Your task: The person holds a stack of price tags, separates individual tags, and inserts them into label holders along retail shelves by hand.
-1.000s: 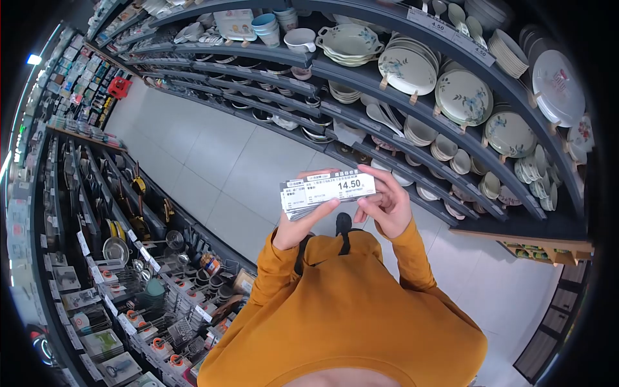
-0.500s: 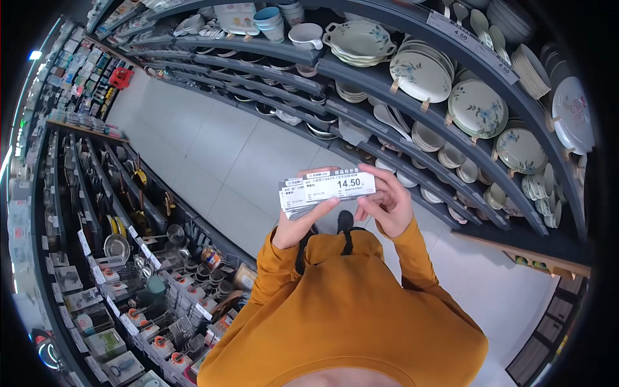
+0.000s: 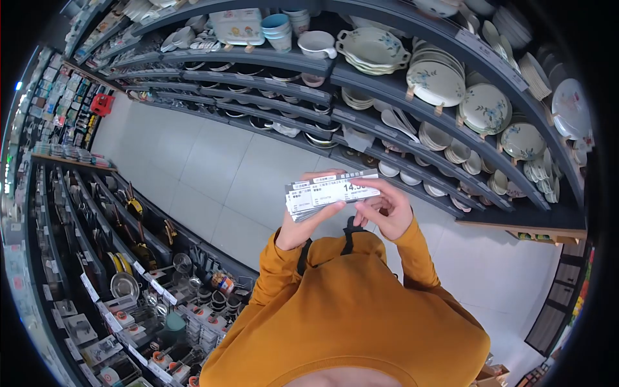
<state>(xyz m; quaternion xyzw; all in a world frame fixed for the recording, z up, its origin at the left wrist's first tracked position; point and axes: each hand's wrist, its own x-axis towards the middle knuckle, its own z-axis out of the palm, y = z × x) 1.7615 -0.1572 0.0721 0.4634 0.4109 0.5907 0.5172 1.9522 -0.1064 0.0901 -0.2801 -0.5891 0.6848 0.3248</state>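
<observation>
A stack of printed price labels (image 3: 329, 195) is in my left hand (image 3: 304, 227), whose thumb presses on the front face near the lower edge while its fingers are behind. The top label is white with a dark strip and large price digits. My right hand (image 3: 391, 216) is at the stack's right end. Its forefinger lies across the front of the top label and covers part of the price. The right thumb is apart from that forefinger, below the label, and the other fingers are curled.
Shelves of floral plates (image 3: 436, 82), bowls and blue cups (image 3: 276, 31) run along the far side. At the left, a rack holds strainers (image 3: 124, 286) and packaged kitchen tools. A tiled aisle floor (image 3: 213, 151) lies between them. A red object (image 3: 102, 104) hangs at the aisle's end.
My right forefinger has moved from the stack's upper right edge onto the front of the top label, over the price. The camera view has shifted slightly.
</observation>
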